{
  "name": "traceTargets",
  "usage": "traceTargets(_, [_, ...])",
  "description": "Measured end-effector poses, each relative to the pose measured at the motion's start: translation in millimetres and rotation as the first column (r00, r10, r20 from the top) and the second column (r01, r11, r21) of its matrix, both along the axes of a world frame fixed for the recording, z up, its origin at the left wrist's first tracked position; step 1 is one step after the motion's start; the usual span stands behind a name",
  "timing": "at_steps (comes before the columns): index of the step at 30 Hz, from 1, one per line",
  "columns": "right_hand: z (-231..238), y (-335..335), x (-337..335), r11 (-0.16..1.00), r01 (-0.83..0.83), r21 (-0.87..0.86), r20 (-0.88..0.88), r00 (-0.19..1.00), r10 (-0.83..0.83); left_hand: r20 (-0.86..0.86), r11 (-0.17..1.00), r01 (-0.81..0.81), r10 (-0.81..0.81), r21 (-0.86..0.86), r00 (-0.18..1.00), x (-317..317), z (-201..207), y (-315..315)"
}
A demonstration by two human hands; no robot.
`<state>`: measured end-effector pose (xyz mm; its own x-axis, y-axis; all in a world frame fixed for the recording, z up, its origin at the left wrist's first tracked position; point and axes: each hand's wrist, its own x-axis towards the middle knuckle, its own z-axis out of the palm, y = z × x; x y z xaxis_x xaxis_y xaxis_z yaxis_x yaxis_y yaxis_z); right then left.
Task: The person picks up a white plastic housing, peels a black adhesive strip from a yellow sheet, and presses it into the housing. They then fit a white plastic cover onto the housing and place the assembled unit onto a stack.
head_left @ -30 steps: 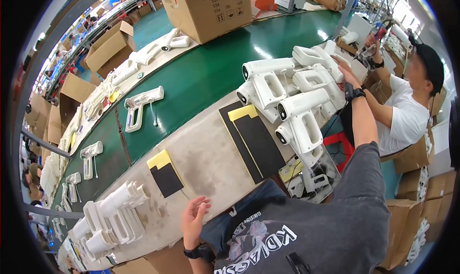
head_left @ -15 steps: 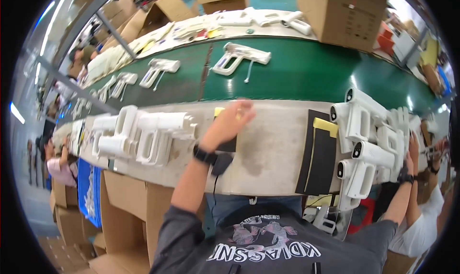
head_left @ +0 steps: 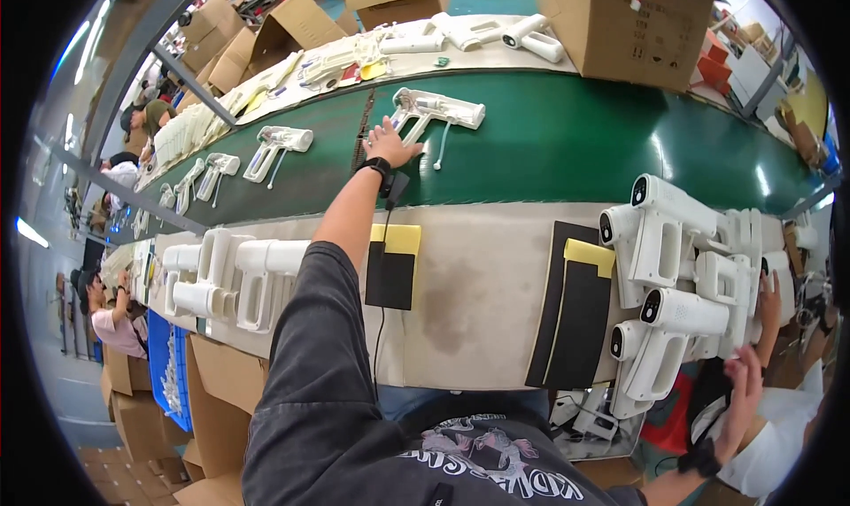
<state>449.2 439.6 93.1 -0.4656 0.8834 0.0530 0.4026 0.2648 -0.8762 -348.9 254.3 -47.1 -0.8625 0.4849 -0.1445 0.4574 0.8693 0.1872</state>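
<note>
My left hand [head_left: 390,145], with a band and a small black corded piece at its wrist, reaches over the green conveyor belt with fingers spread. Just beyond its fingers lies an opened white gun-shaped housing [head_left: 443,108], its inner parts showing and a thin lead hanging from it. Whether the fingertips touch its handle I cannot tell. My right hand [head_left: 742,395] is raised at the lower right, fingers stretched out, holding nothing. Near it, closed white gun-shaped devices [head_left: 668,316] with dark round-cornered end panels are piled on the table's right side.
More white devices [head_left: 270,262] stand at the left. Black pads with yellow strips [head_left: 394,276] lie on the beige table [head_left: 469,329]. Further housings [head_left: 279,143] sit along the belt. A large carton [head_left: 624,28] stands beyond it. A co-worker's hand [head_left: 768,302] is beside the right pile.
My left hand has moved forward from above the table to the housing on the belt. My right hand has drawn back from the right pile. The housing sits slightly further left in view.
</note>
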Motion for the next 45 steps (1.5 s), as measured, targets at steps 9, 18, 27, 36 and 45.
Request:
traceTargets(9, [-48.0,-128.4,-181.6,0.328,-0.757,-0.565,-0.459,0.619,0.637,-0.194,0.971,0.140,-0.102,0.194,0.976,26.8,25.8,-13.6])
traceTargets(18, [-84.2,-181.7,-235.1,0.256,-0.812,-0.525,-0.381,0.493,0.782,-0.136,0.811,0.068,0.015,0.581,0.991,250.0,84.5,-119.7])
traceTargets(27, [-68.5,-167.6,-230.3,0.337,-0.785,-0.520,-0.530,0.606,0.593,-0.100,0.752,0.046,0.027,0.657,0.995,397.0,21.1,-191.3])
traceTargets(36, [-73.3,-187.2,-256.2,0.536,-0.772,-0.342,-0.203,0.617,0.760,-0.082,0.781,0.063,-0.015,0.622,0.997,413.2,13.2,-210.9])
traceTargets(45, [-60.6,-201.6,-268.3,0.495,-0.829,-0.259,-0.086,0.531,0.843,-0.186,0.809,0.006,0.127,0.588,0.974,277.7,-0.1,-209.4])
